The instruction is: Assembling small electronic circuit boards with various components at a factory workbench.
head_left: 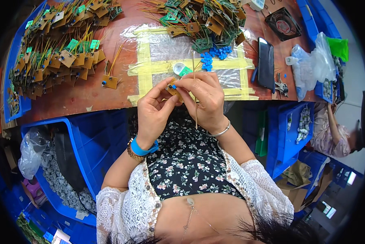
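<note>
Dark strands of your own hair (268, 227) hang closest to the camera. Beyond them, your left hand (154, 105) pinches a small tan rectangular circuit board (173, 92) between thumb and fingers, just over the front edge of the reddish-brown table (119, 53). Your right hand (207, 95) has its fingertips drawn together at a tiny blue block-shaped part (174, 86) on that board; whether they grip the part or only press it, you can't tell from here.

With so little to hold, the board could slip and drop to your lap, and uneven pressure might set the blue part crooked. A long thin brown strand (196, 110) beside your right hand could snag. Knocking the loose pile of blue blocks (207, 62) might scatter them.

As for writing, the black square fan (283, 24) bears a round reddish label, but you can't make out any lettering.
</note>
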Demonstrator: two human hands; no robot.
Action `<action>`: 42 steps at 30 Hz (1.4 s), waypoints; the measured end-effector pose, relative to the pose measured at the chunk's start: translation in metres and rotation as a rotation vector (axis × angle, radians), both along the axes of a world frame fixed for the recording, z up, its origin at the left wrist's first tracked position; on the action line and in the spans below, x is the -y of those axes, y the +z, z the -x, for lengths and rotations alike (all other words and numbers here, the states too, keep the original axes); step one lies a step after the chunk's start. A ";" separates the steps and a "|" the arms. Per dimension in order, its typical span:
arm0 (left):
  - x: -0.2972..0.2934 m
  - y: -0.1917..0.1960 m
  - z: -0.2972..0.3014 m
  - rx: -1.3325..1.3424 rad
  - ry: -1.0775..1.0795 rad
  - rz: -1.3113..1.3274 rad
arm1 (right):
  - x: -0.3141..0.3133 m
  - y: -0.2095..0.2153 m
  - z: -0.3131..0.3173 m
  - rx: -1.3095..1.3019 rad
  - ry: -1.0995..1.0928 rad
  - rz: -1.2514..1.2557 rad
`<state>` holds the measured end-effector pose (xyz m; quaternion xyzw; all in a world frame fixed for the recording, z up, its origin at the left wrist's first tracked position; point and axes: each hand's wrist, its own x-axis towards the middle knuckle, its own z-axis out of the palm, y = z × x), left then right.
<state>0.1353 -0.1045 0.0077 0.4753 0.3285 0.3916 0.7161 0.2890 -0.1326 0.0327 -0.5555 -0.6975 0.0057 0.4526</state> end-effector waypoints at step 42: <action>-0.089 0.024 -0.016 -1.012 0.273 -1.224 | 0.008 -0.038 -0.064 -0.194 -0.399 -0.076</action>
